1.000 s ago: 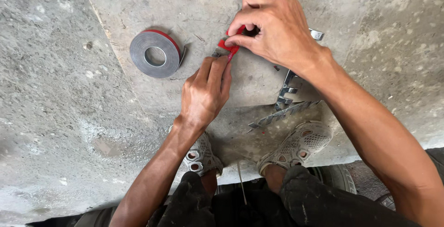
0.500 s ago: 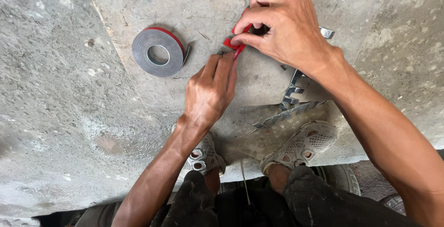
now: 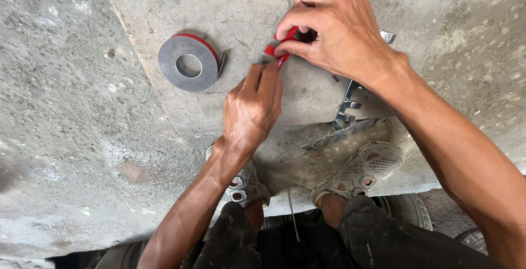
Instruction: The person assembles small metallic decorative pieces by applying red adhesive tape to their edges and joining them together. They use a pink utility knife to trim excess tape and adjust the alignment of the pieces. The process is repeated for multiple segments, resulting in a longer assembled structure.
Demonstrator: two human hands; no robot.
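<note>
Right hand (image 3: 334, 39) pinches red strip (image 3: 280, 47), mostly hidden; left hand (image 3: 253, 104) presses its end. Tape roll (image 3: 189, 62) nearby, metal bracket (image 3: 350, 113) partly covered.

A rough workshop or work yard is showing here: bare stained concrete floor (image 3: 82, 137), a tape roll (image 3: 188, 62) and toothed metal strips (image 3: 345, 129) lying on it.

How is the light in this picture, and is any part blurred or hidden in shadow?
Head view: soft, even daylight, no glare; the concrete floor looks sharp. Left hand and right hand are in focus, pinching a red strip. The tape roll casts only a faint shadow. The metal toothed piece lies in dim shade near the shoes, and the dark trousers lose detail.
</note>
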